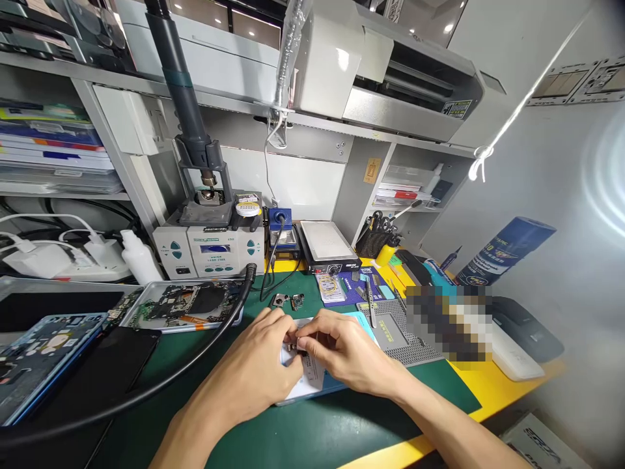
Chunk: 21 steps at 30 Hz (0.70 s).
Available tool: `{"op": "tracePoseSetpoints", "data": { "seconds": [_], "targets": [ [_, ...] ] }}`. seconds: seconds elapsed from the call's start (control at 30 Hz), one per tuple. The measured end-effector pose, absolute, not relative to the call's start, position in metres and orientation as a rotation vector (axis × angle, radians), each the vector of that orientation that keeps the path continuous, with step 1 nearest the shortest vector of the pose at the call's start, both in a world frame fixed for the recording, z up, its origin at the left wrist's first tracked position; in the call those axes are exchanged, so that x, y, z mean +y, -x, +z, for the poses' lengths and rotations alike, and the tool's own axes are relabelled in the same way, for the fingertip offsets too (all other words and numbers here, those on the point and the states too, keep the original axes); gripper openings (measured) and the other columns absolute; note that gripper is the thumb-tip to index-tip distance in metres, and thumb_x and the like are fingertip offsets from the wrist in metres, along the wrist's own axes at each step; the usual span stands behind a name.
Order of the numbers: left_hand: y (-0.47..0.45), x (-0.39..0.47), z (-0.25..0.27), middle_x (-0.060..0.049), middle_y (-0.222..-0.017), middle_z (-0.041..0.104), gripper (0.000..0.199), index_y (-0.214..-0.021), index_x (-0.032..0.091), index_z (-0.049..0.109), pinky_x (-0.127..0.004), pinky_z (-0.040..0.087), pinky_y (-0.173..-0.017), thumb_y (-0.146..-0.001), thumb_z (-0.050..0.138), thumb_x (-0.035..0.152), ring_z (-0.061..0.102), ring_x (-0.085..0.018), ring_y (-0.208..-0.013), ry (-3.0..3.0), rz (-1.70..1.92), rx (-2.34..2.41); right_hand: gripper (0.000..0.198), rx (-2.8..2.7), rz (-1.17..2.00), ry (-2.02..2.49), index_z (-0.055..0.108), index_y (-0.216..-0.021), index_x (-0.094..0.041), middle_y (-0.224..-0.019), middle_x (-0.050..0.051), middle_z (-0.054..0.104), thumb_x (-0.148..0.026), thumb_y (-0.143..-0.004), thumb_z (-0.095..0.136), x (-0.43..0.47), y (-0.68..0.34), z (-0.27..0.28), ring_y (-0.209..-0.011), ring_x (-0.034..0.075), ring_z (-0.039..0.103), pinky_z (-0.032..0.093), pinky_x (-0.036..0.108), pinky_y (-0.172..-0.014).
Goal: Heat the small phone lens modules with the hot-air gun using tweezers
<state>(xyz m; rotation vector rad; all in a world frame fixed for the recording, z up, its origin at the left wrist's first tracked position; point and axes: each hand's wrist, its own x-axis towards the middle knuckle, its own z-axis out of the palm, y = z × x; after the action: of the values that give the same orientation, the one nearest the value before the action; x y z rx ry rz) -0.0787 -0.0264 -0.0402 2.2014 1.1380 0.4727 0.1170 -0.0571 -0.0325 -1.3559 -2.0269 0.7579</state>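
Note:
My left hand (263, 358) and my right hand (344, 352) meet over a pale phone-shaped slab (305, 384) with printed white film and light blue edges, lying on the green mat. Between my pinched fingertips sits a small dark part (297, 348) with coppery bits; most of it is covered by the fingers, so its kind is unclear. Both hands are closed around it. Just beyond the left knuckles, two small camera modules (280, 300) rest on the mat. Tweezers (371, 303) lie past my right hand on a grey perforated plate (420, 355).
A black hose (195, 365) arcs across the left side from the soldering station (215, 251). Trays of circuit boards (193, 303) and an opened phone (46, 358) lie left. A heating plate (329, 244) stands behind; a blue spray can (508, 251) stands right.

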Motion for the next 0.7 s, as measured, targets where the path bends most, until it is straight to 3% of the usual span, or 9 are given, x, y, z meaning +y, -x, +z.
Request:
{"op": "tracePoseSetpoints", "data": {
  "seconds": [0.7],
  "targets": [
    [0.0815,-0.0269,-0.0448,-0.002,-0.100,0.057,0.006,-0.088,0.022,0.051,-0.038,0.043,-0.087,-0.083,0.053,0.023,0.053,-0.022,-0.101,-2.176,0.517,1.146,0.018,-2.018,0.613,1.466,0.076,-0.098,-0.019,-0.089,0.003,0.073,-0.025,-0.095,0.059,-0.0557,-0.1205,-0.0299,-0.077,0.014,0.062,0.042,0.026,-0.067]
  ]
}}
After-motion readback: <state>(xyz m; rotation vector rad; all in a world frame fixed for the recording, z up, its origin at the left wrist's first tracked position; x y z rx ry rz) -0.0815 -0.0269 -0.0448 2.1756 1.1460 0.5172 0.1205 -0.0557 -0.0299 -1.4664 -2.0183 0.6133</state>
